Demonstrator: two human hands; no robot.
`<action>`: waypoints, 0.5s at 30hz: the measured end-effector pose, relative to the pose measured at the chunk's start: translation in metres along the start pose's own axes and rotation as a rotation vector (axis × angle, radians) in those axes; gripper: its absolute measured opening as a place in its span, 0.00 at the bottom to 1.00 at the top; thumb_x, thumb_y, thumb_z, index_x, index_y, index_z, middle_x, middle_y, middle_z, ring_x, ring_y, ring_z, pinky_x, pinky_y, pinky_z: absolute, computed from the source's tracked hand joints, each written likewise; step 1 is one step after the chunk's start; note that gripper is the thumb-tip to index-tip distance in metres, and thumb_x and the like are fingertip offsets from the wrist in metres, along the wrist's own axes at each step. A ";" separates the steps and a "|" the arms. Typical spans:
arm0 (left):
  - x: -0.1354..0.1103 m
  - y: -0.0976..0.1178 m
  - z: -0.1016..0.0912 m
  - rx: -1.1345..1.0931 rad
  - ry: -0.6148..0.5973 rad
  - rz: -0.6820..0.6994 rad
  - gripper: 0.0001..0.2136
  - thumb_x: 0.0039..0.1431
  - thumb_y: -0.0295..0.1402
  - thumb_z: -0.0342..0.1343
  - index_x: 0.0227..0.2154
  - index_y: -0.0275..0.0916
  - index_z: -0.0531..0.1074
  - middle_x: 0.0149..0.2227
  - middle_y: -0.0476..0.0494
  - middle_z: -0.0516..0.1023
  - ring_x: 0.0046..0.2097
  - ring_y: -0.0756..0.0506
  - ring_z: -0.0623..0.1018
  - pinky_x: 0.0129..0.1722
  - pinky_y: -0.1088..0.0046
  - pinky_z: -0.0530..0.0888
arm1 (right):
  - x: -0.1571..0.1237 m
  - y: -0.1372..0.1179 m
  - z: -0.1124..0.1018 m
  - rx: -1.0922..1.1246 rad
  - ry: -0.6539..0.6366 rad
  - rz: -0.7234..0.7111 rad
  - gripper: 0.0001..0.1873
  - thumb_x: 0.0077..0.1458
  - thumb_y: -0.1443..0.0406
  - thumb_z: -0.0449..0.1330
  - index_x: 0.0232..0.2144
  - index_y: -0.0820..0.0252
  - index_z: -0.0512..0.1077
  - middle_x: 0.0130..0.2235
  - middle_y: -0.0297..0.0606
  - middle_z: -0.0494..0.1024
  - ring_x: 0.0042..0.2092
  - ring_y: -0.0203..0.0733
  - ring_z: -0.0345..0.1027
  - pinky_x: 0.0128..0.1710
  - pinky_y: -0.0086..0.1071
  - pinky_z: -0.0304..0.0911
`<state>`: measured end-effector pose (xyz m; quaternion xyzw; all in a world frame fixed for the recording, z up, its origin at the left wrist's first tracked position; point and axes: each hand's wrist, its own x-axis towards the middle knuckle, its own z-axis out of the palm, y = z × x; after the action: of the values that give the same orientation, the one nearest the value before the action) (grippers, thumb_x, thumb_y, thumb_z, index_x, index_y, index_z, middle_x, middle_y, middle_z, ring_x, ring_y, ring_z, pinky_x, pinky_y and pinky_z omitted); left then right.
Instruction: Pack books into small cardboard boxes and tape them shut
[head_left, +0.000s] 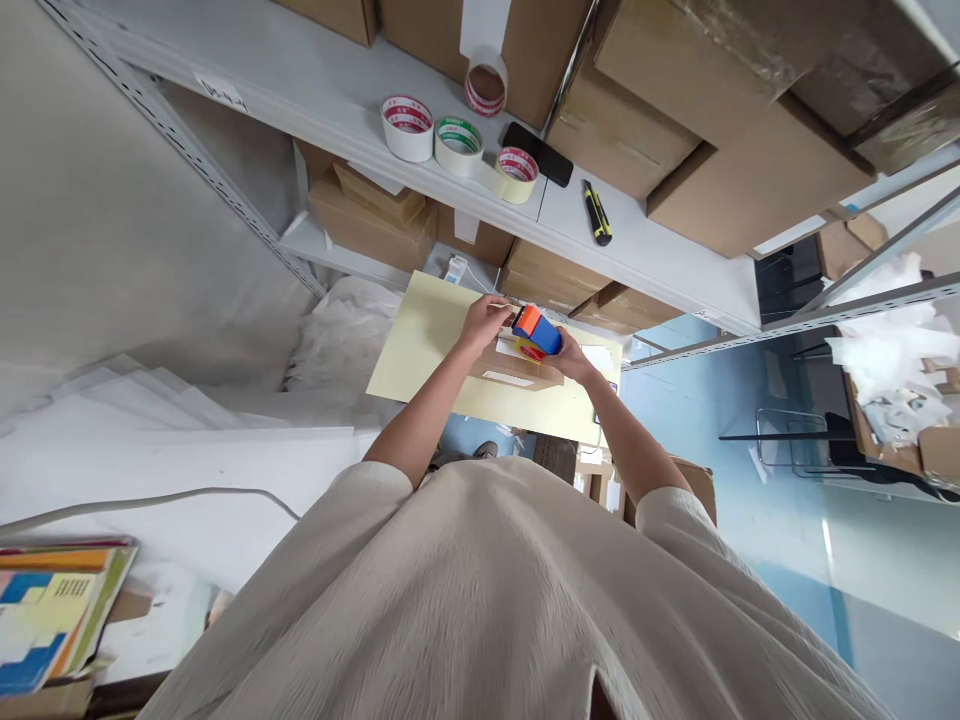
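My right hand (571, 358) is wrapped round a blue and orange tape dispenser (541, 332) with a yellow and red roll in it. The dispenser is held tilted over a brown cardboard box (504, 368), which has white labels on it. Just left of the dispenser's front end, my left hand (484, 322) has its fingers pinched together; what is between them is too small to make out. The box lies on a pale yellow tabletop (409, 340) beneath both hands.
Above the tabletop runs a grey shelf (645, 240) holding tape rolls (407, 130), a black phone (537, 153), a yellow-black utility knife (598, 213) and cardboard boxes (630, 120). White foam sheets (187, 460) lie at left. A metal rack post (195, 160) stands beside the wall.
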<state>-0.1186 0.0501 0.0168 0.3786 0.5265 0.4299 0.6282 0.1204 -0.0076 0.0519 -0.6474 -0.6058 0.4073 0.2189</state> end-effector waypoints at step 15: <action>0.020 -0.017 -0.038 0.075 0.203 0.031 0.26 0.60 0.25 0.70 0.60 0.48 0.73 0.34 0.57 0.81 0.37 0.46 0.85 0.44 0.68 0.81 | 0.032 -0.032 -0.021 -0.403 -0.147 0.004 0.35 0.54 0.43 0.82 0.51 0.51 0.73 0.43 0.41 0.83 0.48 0.56 0.77 0.54 0.50 0.74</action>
<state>-0.1522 0.0640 -0.0122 0.3644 0.5973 0.4557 0.5503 0.1154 0.0327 0.0801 -0.6479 -0.6879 0.3246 0.0394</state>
